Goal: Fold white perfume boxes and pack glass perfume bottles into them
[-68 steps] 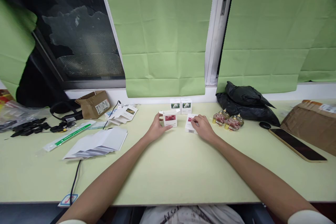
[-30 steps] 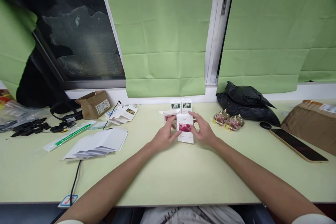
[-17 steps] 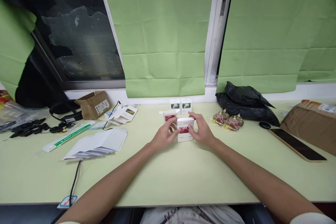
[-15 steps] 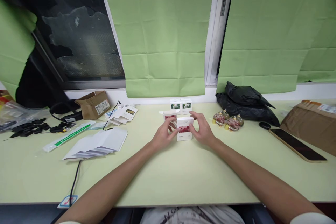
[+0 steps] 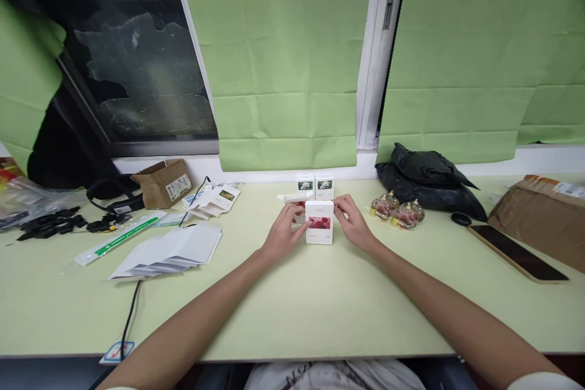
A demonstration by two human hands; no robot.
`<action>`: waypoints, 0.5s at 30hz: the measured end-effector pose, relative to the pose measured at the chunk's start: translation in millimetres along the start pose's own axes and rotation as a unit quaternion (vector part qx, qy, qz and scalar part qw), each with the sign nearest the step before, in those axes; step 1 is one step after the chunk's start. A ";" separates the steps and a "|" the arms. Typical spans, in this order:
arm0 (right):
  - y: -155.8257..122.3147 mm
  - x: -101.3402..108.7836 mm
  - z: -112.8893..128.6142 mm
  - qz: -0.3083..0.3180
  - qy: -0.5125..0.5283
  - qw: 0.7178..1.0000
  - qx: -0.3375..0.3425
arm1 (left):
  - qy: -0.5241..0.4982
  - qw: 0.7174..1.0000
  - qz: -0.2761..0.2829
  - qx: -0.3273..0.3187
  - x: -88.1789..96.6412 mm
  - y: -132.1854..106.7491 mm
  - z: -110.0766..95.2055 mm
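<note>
A small white cardboard box with a red flower picture stands upright on the table in front of me. My left hand grips its left edge, thumb at the front and fingers curled toward the back. At the upper right edge, my right hand has its thumb and fingers pinched against the box; the exact contact is partly hidden. Just behind stands another white box with a raised flap, mostly covered by my left fingers and the front box. Two white boxes with white flower pictures, a left one and a right one, stand farther back.
Glass bottles with gold caps lie to the right, near black plastic bags, a mouse, a phone and a brown parcel. At left are folded white cartons, an open brown box and a cable.
The front box has turned slightly and shifted a little left, so its picture shows more fully. My right thumb has moved from its front face up to the right edge.
</note>
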State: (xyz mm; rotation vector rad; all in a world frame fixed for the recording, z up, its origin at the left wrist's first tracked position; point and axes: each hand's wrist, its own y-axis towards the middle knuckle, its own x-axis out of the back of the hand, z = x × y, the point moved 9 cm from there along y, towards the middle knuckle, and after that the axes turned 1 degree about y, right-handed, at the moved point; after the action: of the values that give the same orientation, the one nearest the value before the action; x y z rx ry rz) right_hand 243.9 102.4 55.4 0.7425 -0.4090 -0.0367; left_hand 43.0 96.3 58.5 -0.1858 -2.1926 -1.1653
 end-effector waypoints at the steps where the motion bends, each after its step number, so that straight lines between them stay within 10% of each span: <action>1: 0.2 -1.8 -4.4 0.007 0.014 1.000 -0.013 | 0.003 1.000 0.003 0.000 -0.7 -0.1 0.2; 15: -3.2 -26.2 -37.2 0.093 0.313 0.931 -0.162 | 0.016 1.000 0.000 -0.008 -0.3 1.4 -4.2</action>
State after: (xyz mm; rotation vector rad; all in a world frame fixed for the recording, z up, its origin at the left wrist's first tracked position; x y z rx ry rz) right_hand 234.1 128.8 19.6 0.3526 0.1407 0.3002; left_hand 45.7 93.9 61.0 -0.1736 -2.1547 -1.1782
